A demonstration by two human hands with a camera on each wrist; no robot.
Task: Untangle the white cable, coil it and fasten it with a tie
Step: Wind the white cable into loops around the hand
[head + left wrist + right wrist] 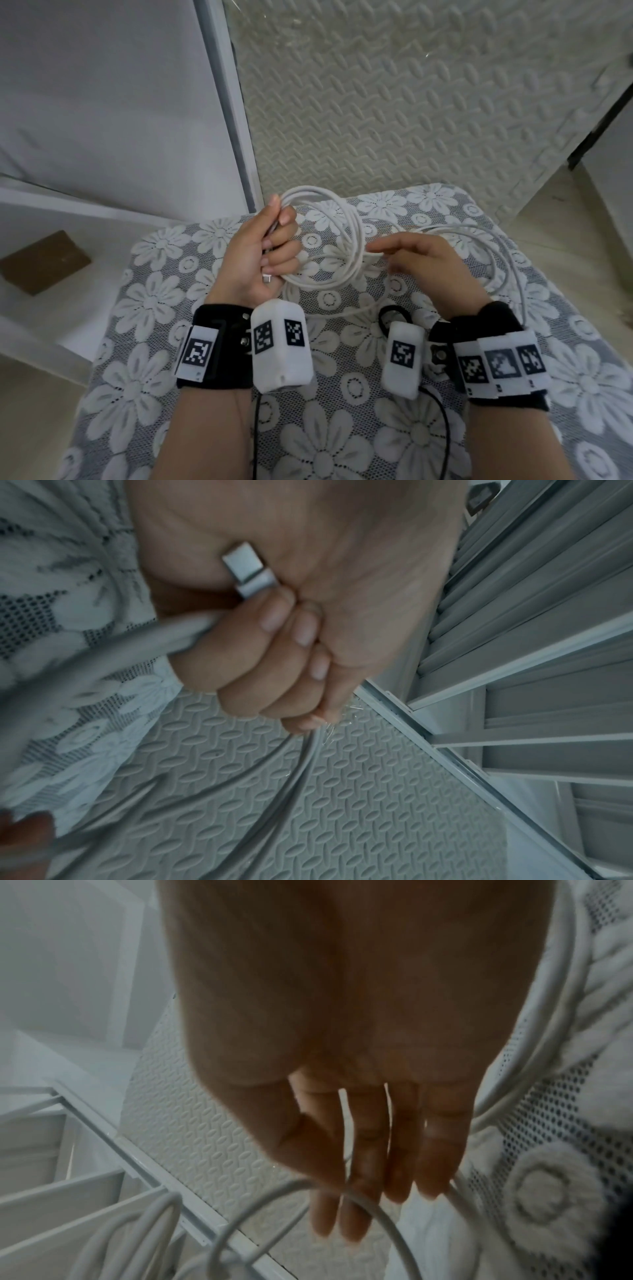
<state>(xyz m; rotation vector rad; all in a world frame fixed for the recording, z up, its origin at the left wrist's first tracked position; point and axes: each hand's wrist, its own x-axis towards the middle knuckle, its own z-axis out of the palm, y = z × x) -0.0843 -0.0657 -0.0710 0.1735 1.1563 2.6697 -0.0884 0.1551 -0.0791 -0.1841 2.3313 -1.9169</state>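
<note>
On lace cloth (pixel 144 308) | left hand (pixel 255 255) grips cable (pixel 342 246) | right hand (pixel 431 263) slack

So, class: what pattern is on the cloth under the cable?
White flowers on grey mesh lace cloth; head view shows it best.

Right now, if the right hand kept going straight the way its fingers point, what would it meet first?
The right hand, fingers straight, points left toward the coiled loops of the white cable gripped by the left hand. It would probably meet those loops first; one strand already seems to cross its fingertips, though contact is unclear.
</note>
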